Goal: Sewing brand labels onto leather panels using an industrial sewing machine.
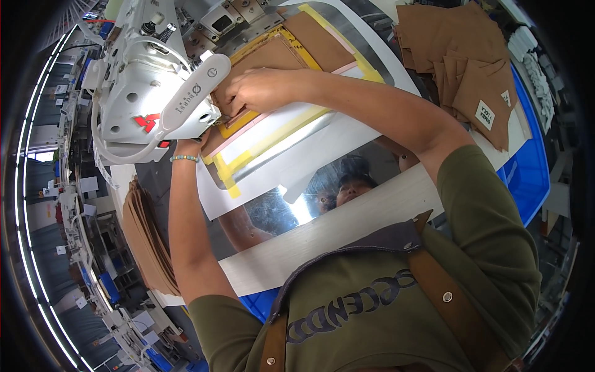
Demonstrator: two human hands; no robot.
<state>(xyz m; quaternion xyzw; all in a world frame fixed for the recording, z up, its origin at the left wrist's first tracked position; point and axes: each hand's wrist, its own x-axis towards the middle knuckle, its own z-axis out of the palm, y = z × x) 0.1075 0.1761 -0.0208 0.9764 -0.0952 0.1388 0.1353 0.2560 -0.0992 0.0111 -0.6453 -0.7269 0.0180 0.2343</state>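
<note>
A white sewing machine point(139, 93) with a pale lamp arm point(197, 93) stands at the upper left. Below its head lies a template with a yellow frame point(302, 51) and brown fabric point(260, 59) inside. My right hand point(263, 91) reaches across it, fingers curled and pressed down at the frame's near left side. What its fingertips hold, if anything, is hidden. My left hand point(191, 147), below a beaded bracelet, is at the template's left corner, close under the machine head. The machine covers most of its fingers.
Stacked brown fabric pieces point(451, 37) lie at the upper right, some with white labels. More brown pieces point(145, 239) hang at the left edge. A shiny metal plate point(273, 214) lies before the white sheet point(238, 201). A blue bin point(532, 170) stands at right.
</note>
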